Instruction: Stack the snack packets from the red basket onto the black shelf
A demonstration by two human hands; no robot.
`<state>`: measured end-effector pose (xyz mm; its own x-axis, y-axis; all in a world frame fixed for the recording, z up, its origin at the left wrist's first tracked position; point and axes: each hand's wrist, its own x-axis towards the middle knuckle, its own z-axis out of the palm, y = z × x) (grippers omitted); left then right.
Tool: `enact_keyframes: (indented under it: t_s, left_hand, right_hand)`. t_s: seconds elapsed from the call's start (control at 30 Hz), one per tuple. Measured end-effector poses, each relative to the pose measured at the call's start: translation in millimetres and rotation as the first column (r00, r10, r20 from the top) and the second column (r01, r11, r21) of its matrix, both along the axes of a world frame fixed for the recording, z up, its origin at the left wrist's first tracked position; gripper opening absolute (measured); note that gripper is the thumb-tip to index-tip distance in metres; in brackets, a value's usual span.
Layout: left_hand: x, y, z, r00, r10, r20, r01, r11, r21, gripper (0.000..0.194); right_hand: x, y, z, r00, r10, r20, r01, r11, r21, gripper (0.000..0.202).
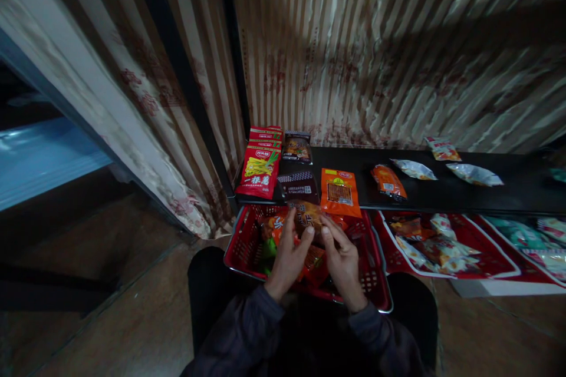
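Between my left hand and my right hand is a brown snack packet, gripped at both sides above the basket. The red plastic basket stands between my knees, holding orange and green packets partly hidden by my hands. Just beyond the held packet, a dark packet lies on the black shelf. To its right is an orange snack packet. Several red packets overlap at the shelf's left end, beside another dark packet with a food picture.
Farther right on the shelf lie an orange packet, two whitish packets and a red-and-white packet. A second red basket with packets stands right of mine, and another is beyond it. Dark posts and striped curtains rise behind.
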<state>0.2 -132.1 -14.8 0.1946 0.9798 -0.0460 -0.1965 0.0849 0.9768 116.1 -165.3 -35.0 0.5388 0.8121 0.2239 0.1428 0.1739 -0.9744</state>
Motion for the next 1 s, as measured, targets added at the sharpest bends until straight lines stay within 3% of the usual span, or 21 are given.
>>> enact_keyframes:
  t_s: [0.1, 0.23, 0.37, 0.5, 0.57, 0.63, 0.73, 0.8, 0.9, 1.0]
  left_hand:
    - [-2.1, 0.0, 1.7, 0.989, -0.045, 0.139, 0.054, 0.997, -0.057, 0.058]
    - [-5.9, 0.1, 1.1, 0.973, -0.022, 0.228, 0.048, 0.993, -0.111, 0.050]
    - [-8.6, 4.0, -3.4, 0.960, 0.048, 0.274, 0.020, 0.971, -0.239, 0.045]
    - [-15.3, 13.1, -11.9, 0.950, 0.114, 0.289, -0.002, 0.934, -0.359, 0.044]
    - [-20.7, 18.1, -16.5, 0.941, 0.102, 0.324, 0.022, 0.933, -0.358, 0.044]
    - [-26.8, 21.9, -19.6, 0.927, 0.096, 0.362, 0.036, 0.939, -0.342, 0.045]
    - [-35.9, 23.4, -19.6, 0.919, 0.065, 0.388, 0.076, 0.938, -0.338, 0.047]
    - [-41.0, 21.4, -17.1, 0.918, 0.007, 0.397, 0.144, 0.927, -0.347, 0.047]
    - [-45.6, 16.2, -13.4, 0.890, -0.119, 0.439, 0.289, 0.893, -0.343, 0.045]
    - [-46.7, 11.9, -13.4, 0.866, -0.188, 0.463, 0.368, 0.867, -0.337, 0.042]
  right_hand:
    - [-7.5, -7.0, -1.8, 0.943, 0.005, 0.332, -0.029, 0.997, 0.065, 0.030]
    - [-24.0, -17.2, -11.6, 0.750, -0.020, 0.661, -0.040, 0.996, 0.075, 0.044]
    - [-40.5, -27.4, -17.5, 0.608, 0.041, 0.793, -0.098, 0.995, 0.024, 0.061]
    - [-41.0, -31.9, -13.2, 0.576, 0.146, 0.804, -0.214, 0.977, -0.024, 0.063]
    - [-33.4, -30.0, -7.7, 0.616, 0.240, 0.750, -0.319, 0.947, -0.041, 0.061]
    - [-22.2, -24.0, -0.6, 0.718, 0.318, 0.619, -0.379, 0.925, -0.036, 0.054]
    - [-2.8, -6.6, 11.1, 0.925, 0.240, 0.293, -0.239, 0.970, -0.041, 0.038]
    - [9.2, 8.7, 18.5, 0.992, 0.111, 0.067, -0.107, 0.992, -0.066, 0.037]
    - [21.6, 29.6, 27.0, 0.968, 0.106, -0.229, -0.133, 0.985, -0.106, 0.048]
    - [26.0, 41.7, 30.7, 0.909, 0.147, -0.390, -0.205, 0.972, -0.112, 0.047]
